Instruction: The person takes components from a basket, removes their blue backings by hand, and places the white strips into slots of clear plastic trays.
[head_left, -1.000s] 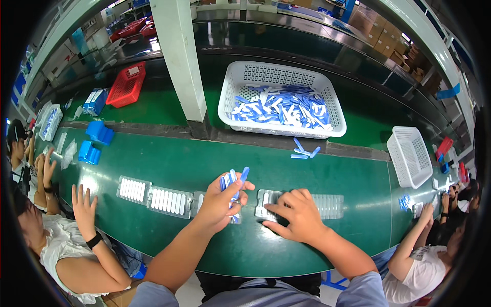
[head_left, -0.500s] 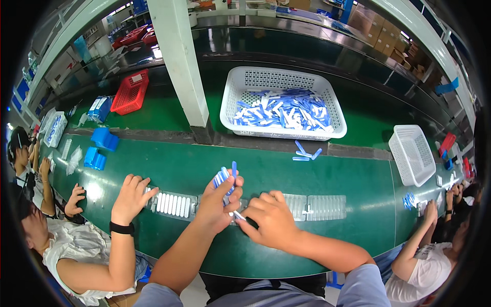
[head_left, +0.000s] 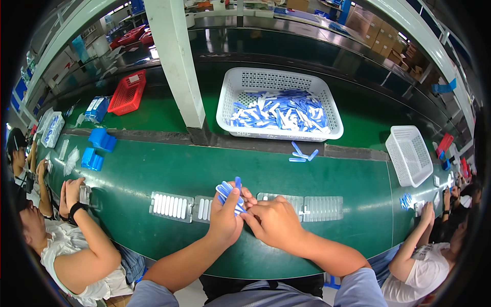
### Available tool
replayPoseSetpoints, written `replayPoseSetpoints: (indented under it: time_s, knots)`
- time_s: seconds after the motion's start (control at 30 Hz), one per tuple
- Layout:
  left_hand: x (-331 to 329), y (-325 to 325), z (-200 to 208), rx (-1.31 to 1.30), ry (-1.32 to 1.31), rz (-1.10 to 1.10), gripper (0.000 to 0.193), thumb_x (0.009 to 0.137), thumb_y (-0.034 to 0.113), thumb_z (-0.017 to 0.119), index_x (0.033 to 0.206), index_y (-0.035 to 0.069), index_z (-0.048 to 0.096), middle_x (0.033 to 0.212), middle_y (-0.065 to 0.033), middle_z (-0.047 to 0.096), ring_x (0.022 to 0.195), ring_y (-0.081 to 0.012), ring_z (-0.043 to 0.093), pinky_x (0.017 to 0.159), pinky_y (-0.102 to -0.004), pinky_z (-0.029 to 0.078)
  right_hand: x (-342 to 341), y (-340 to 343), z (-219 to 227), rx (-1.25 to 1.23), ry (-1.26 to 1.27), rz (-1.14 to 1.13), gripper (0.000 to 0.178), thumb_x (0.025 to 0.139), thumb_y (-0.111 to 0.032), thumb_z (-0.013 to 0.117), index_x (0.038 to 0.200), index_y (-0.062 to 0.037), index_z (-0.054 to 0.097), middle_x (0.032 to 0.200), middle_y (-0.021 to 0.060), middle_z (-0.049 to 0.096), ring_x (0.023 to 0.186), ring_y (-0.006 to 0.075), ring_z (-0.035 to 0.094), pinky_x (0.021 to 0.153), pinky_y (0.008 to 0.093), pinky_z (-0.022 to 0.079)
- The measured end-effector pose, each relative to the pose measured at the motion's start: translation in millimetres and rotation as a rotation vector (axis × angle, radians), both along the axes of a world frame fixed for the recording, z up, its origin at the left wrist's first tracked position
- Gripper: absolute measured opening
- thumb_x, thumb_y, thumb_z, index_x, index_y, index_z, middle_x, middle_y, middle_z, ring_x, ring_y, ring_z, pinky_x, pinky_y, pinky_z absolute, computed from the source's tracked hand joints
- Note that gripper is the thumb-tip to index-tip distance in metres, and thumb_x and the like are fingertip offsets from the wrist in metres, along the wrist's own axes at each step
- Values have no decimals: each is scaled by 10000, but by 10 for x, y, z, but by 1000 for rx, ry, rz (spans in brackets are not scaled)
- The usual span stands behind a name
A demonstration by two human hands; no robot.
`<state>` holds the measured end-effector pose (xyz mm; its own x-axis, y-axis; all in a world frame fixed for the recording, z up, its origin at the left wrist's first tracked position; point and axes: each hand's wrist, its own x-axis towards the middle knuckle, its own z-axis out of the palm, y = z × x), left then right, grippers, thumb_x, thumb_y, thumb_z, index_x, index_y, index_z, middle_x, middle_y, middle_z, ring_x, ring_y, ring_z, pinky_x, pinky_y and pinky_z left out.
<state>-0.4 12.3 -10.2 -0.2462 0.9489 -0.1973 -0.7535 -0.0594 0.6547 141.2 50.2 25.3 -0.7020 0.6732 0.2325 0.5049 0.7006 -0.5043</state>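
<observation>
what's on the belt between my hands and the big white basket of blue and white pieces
In the head view, mostly bare green belt. Only a few loose blue pieces lie there, just in front of the white basket, well beyond the left hand and right hand.

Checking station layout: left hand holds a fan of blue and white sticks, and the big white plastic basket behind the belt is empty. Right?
Not quite. The head view shows the white plastic basket holding a pile of blue and white sticks. The left hand does hold a fan of sticks.
</observation>
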Motion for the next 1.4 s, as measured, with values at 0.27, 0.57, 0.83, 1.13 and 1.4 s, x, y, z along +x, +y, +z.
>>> replayPoseSetpoints:
  time_s: [0.27, 0.57, 0.83, 1.13, 1.4]
  knots:
    - [37, -70, -95, 77, 111, -48, 156, 1061, 150, 519, 1158, 32, 489, 951, -119, 624, 978, -303, 705, 1004, -493, 531, -37, -35, -21, -156, 55, 4, 257, 908, -251, 682, 736, -61, 702, 629, 115, 670, 521, 322, 625, 597, 412, 472]
    - [-9, -51, 160, -171, 30, -145, 226, 1055, 225, 559, 1213, 82, 484, 979, -84, 627, 752, -185, 701, 578, -311, 585, 147, -49, 247, 235, 148, 27, 355, 852, -309, 768, 591, -141, 597, 509, 0, 578, 436, 181, 560, 532, 336, 382]
    - [29, -125, 119, -141, 63, -424, 190, 1061, 159, 531, 1181, 13, 515, 943, -138, 630, 524, -98, 541, 345, -214, 343, 388, 278, 301, -349, 439, -273, 190, 886, -132, 777, 763, -20, 687, 554, 5, 599, 483, 56, 522, 497, 258, 404]
    - [0, -103, 134, -56, 397, -479, 213, 1057, 150, 527, 1184, -21, 520, 973, -206, 682, 421, -80, 474, 349, -221, 358, 586, 459, 71, -690, 697, -439, 111, 953, -99, 715, 937, 9, 730, 731, 12, 693, 594, 38, 569, 533, 208, 448]
    - [-51, -29, 160, -136, 343, -353, 213, 1045, 159, 539, 1166, -16, 524, 978, -196, 695, 426, -72, 477, 344, -214, 342, 590, 473, 94, -502, 189, 44, 93, 916, -66, 694, 836, -22, 707, 697, 60, 689, 583, 125, 622, 559, 291, 492]
